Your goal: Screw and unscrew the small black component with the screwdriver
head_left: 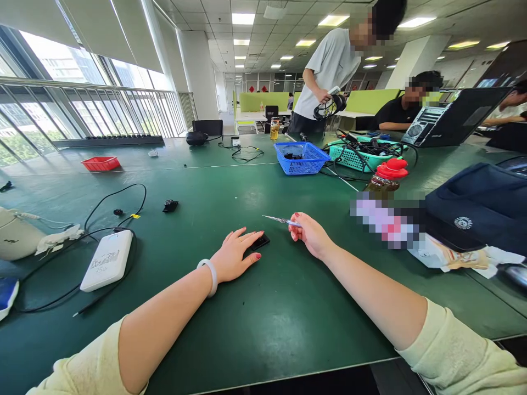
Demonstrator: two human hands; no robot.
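Note:
My left hand (234, 256) lies palm down on the green table (280, 340), fingers spread. Its fingertips and thumb rest at a small flat black piece (261, 242), partly covered by the fingers, so I cannot tell exactly what it is. To the right, my right hand (309, 235) is closed round slim, pointed metal tweezers (281, 220). Their tip points left, above the table and beyond the black piece, apart from it.
On the left lie a white power adapter (107, 260) with black cables and a small black part (170, 206). Blue (302, 159) and green (358, 156) baskets stand farther back. At right are a red-lidded jar (387, 175) and a dark bag (481, 208). A person (332, 60) stands across the table.

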